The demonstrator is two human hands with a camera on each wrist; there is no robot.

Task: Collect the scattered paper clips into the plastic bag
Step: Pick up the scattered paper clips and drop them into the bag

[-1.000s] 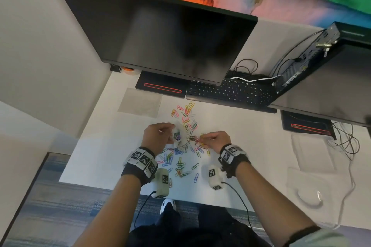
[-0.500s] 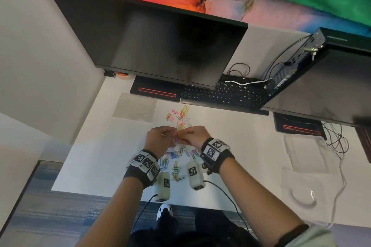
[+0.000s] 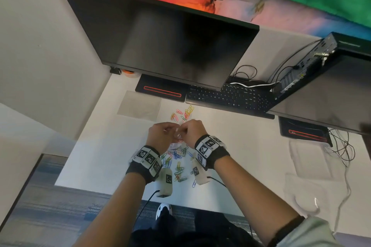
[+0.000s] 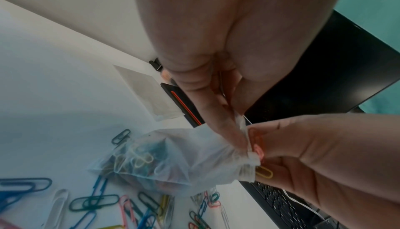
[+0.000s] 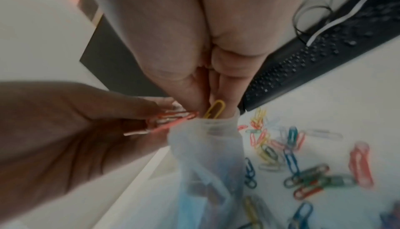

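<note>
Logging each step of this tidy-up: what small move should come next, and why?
Probably let go of the yellow clip so it drops in: the right hand pinches it at the mouth of the bag, which the left hand holds up.

We see the head view evenly and brightly lit, soft daylight-like light with no hard shadows; the white surface (image 3: pixel 230 146) shows only a faint grey shade near the two hands. The large black monitor screen (image 3: pixel 160 40) carries a dull pale sheen down its middle. Wide-angle bending curves its edges and stretches the corners. In the left wrist view the left hand (image 4: pixel 216 44) fills the frame, soft and out of focus. The right wrist view is smeared with blur, the scattered coloured paper clips (image 5: pixel 303 172) fuzzy, the left hand (image 5: pixel 65 130) dark in shade.
</note>
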